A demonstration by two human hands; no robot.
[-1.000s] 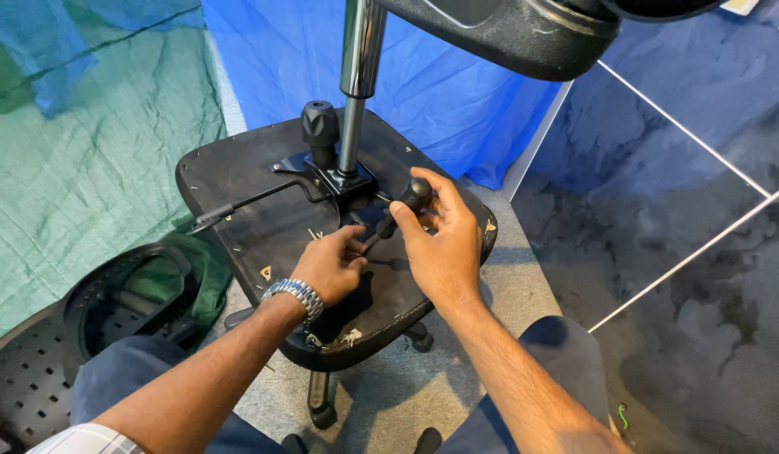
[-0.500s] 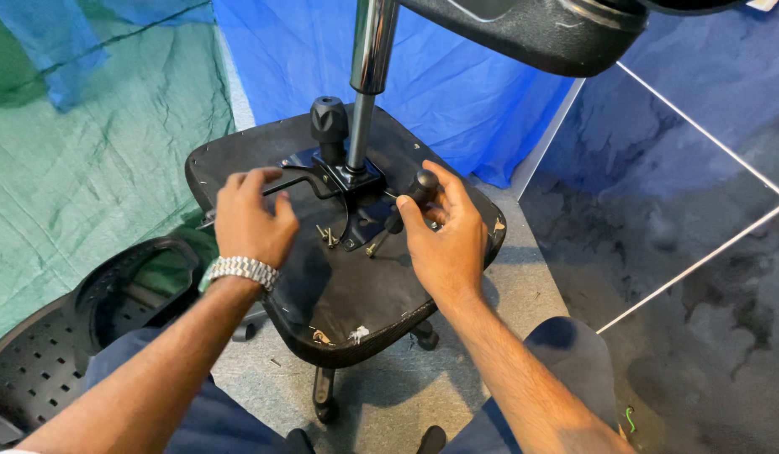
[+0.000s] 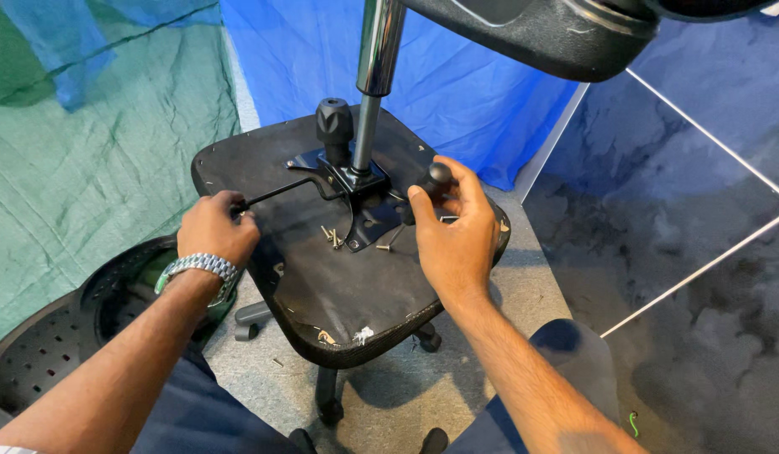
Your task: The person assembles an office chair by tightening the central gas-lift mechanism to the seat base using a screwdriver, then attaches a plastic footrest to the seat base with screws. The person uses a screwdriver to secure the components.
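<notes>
Fingers of the left hand [image 3: 211,229] are curled shut around the end of one thin black lever [image 3: 280,193]; the right hand [image 3: 455,235] clamps its fingers on one round black knob [image 3: 438,178] — both at the metal mechanism plate [image 3: 362,200] on an upturned chair seat [image 3: 322,277]. Between the hands lie a few loose screws [image 3: 332,237]. Beyond them rise one ribbed knob [image 3: 334,124] and one gas cylinder [image 3: 372,76].

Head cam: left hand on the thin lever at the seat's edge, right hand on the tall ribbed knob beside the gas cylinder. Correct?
Not quite. In the head view the right hand holds the round black knob right of the metal plate; the tall ribbed knob beside the gas cylinder is untouched. The left hand is on the thin lever at the seat's edge.
</notes>
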